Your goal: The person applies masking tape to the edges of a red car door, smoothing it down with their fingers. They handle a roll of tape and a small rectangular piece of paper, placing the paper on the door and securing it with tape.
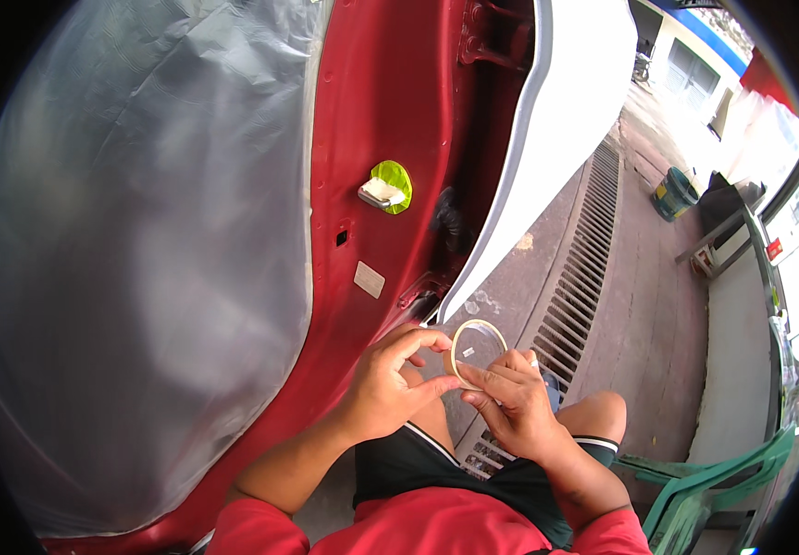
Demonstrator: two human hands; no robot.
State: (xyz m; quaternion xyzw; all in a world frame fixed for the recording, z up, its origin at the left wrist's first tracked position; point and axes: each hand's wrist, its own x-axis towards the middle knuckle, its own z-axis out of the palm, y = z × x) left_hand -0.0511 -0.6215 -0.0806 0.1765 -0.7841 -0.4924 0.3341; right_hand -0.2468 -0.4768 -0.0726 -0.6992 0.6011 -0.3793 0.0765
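A narrow roll of cream-coloured masking tape is held upright in front of my lap, with the ground visible through its ring. My right hand grips the roll's lower right side, thumb beneath and fingers over the rim. At the left edge of the roll, my left hand has its thumb and forefinger curled against the tape. Whether a loose tape end lies between those fingertips, I cannot tell. Ahead of my hands is a red car body with its door opening covered by grey plastic sheeting.
A yellow-green patch with a pale block sits on the red pillar. A white panel stands out to the right. Beyond it are a floor grate, a dark bucket and a green plastic chair.
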